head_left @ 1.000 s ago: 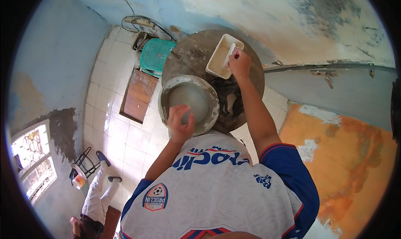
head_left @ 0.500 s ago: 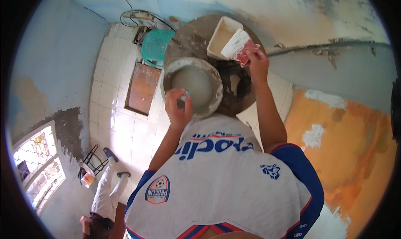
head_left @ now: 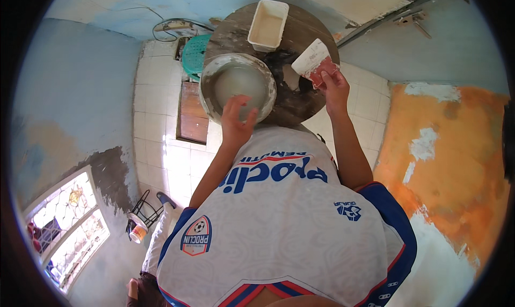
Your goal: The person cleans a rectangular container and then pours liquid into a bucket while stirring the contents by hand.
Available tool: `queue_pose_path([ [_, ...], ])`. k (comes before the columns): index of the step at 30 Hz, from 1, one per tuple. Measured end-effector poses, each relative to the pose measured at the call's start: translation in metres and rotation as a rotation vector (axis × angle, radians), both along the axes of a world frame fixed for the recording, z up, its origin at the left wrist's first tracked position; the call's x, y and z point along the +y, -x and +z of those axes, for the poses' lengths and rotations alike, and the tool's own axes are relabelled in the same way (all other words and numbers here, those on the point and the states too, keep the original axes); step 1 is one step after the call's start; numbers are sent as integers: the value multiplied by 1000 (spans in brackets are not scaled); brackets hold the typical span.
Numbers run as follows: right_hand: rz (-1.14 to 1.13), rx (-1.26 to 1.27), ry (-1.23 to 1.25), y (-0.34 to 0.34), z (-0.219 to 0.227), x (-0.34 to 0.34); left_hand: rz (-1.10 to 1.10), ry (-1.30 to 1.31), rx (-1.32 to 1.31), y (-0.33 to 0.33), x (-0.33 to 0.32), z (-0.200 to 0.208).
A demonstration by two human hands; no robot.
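A putty scraper [head_left: 316,63], red at the grip and coated white along its wide blade, is in my right hand [head_left: 335,87]. That hand is closed around the grip, over the right side of the round table [head_left: 303,17]. Over the near rim of a bucket [head_left: 271,100] hovers my left hand [head_left: 235,122], its fingers apart and slightly blurred, with nothing seen in them. Cloudy greyish liquid [head_left: 241,84] lies inside the bucket, whose wall is crusted with filler. Beyond it a cream rectangular tub [head_left: 285,25] rests on the tabletop, pale material inside.
A green plastic stool [head_left: 193,57] stands left of the table, near a brown wooden panel [head_left: 192,114] on the tiled floor. An orange patched wall [head_left: 450,146] is at right. Another person's leg [head_left: 159,237] shows at lower left, by a small pail [head_left: 138,233].
My right hand has drawn the scraper away from the tub, nearer to me. The left hand's fingers have spread over the bucket. My view has shifted, and the other person shows less.
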State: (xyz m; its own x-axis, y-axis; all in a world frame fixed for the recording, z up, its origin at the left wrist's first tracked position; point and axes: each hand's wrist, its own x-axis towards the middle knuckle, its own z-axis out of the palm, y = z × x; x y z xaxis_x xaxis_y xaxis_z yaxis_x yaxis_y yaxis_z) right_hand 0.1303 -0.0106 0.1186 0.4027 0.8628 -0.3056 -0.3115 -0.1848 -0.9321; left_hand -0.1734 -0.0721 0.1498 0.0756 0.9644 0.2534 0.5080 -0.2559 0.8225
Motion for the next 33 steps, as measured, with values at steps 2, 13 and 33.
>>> queue_pose_path([
  [2, 52, -148, -76, -5, -16, 12, -4, 21, -5, 0, 0, 3],
  [13, 328, -1081, -535, 24, 14, 162, 98, -169, 175, -33, 153, -35],
  [33, 449, -1219, -638, 3, -8, 203, 191, 172, 494, -77, 233, -62],
])
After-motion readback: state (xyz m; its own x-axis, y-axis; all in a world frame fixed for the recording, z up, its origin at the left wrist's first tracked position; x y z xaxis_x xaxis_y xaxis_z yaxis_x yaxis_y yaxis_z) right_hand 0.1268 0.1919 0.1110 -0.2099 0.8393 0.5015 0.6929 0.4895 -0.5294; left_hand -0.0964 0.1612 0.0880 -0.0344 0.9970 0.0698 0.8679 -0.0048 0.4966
